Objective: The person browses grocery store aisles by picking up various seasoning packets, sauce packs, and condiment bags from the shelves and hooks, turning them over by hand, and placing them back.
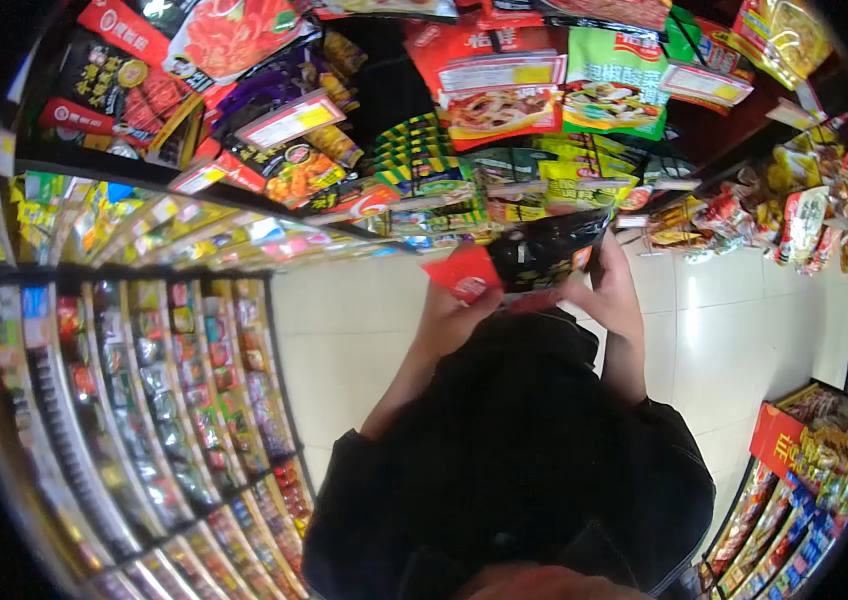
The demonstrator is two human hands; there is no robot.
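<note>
Left hand (pixel 464 306) and right hand (pixel 606 290), each grip closed on an end of the black-and-red plastic food packet (pixel 547 247); packet held before the torso, near the shelf of bright packets (pixel 424 160).

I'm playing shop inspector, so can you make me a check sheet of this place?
Surface: pale floor tiles under the hands; no worktop in view.
Job's things: one black-and-red packet, held up.
Clutter: bright packets crowd the display ahead, including a green packet.
Grippers: left hand holds the red end; right hand holds the black end.
Cables: nothing seen.
Surroundings: packed shelves at left, red display box at lower right.
</note>
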